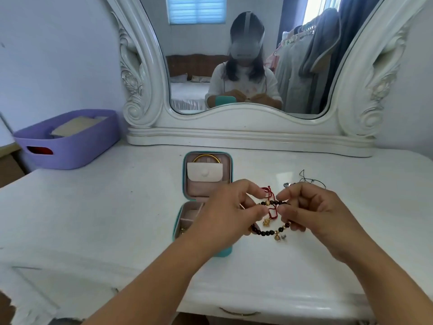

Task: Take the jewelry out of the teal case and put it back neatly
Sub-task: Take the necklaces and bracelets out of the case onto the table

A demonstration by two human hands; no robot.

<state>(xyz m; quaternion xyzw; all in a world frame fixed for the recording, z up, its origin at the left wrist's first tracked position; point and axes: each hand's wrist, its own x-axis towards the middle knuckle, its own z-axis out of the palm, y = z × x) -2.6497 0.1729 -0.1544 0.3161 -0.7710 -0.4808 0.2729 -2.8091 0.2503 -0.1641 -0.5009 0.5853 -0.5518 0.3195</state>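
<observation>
Lavender basket [68, 139] sits far left on the white dressing table [93, 207], close to the wall, with folded pale cloth inside it. Further right, near the middle of the tabletop, the teal case [207, 177] lies open; its lid half is tipped back toward the mirror [234, 66] and shows a pale pink lining, a white snap pocket [204, 172] and a gold bangle [207, 158] tucked behind that pocket. The lower half, nearer the person, has small divided compartments, and something gold shows in one of them, too small to make out; most of this half is hidden by the left forearm. The left hand [226, 213] is held just right of the case, thumb and forefinger pinched shut on a dark beaded bracelet [269, 227] with gold charms. A red cord [270, 202] is tangled with the beads between the two hands, and it cannot be told which fingers hold it. The right hand [311, 211] faces the left one, its fingertips closed on the other side of the same bracelet, which hangs just above the tabletop. Behind the right hand, a thin dark green cord [311, 180] with a small silver pendant lies loose on the table, apart from the case
</observation>
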